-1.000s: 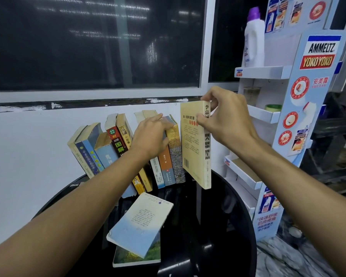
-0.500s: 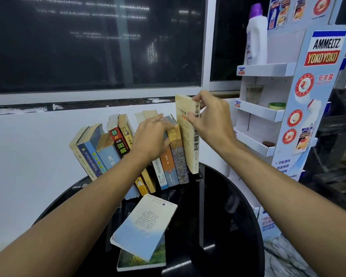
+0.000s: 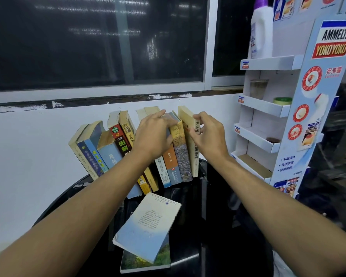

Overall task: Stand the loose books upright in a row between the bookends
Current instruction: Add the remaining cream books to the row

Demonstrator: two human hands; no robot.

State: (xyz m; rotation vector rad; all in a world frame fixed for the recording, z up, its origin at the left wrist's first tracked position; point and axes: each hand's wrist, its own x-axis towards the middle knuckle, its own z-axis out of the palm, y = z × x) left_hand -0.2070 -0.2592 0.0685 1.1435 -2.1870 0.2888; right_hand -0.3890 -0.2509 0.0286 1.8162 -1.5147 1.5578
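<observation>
A row of several books point(image 3: 112, 150) stands leaning left against the white wall at the back of the black round table point(image 3: 218, 226). At the row's right end stands a cream-yellow book point(image 3: 190, 136). My right hand point(image 3: 210, 136) rests against its spine, fingers loose around the edge. My left hand point(image 3: 154, 134) presses with straight fingers on the tops and spines of the middle books. Two loose books lie flat in front: a pale blue one point(image 3: 146, 226) stacked over a green-covered one point(image 3: 146, 260). No bookend is visible.
A white cardboard display rack point(image 3: 268, 108) stands right of the table, with a white bottle point(image 3: 261, 29), a glass point(image 3: 258, 88) and a tape roll point(image 3: 282, 100) on its shelves. A dark window point(image 3: 98, 41) spans the wall above.
My right hand has carried the cream-yellow book leftward and set it upright at the row's right end. Its grip has loosened. My left hand stays on the middle books.
</observation>
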